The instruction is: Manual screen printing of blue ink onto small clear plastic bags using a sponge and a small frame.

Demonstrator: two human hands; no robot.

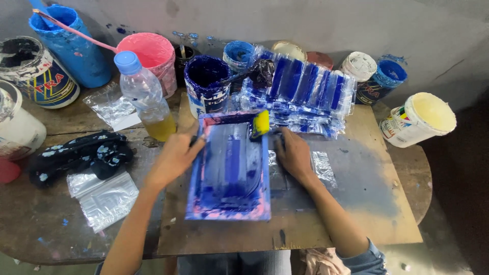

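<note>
1. Two bare hands work a blue, ink-smeared printing screen (pixel 229 173) lying flat on the wooden board (pixel 356 203); the left hand (pixel 175 158) grips the screen's left edge, fingers curled over the frame.
2. The right hand (pixel 294 153) lies open, palm down, just right of the screen, pressing a clear plastic bag (pixel 321 168); it grasps nothing.
3. Beyond the right hand, printed blue bags (pixel 305 91) are stacked; beyond the left, a plastic bottle (pixel 145 97) stands.

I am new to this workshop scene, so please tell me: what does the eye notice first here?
First comes the blue-stained printing frame in the middle of the board, with the left hand on its left edge and the right hand beside its right edge. Behind it lies a stack of blue-printed plastic bags, and paint pots line the wall.
</note>
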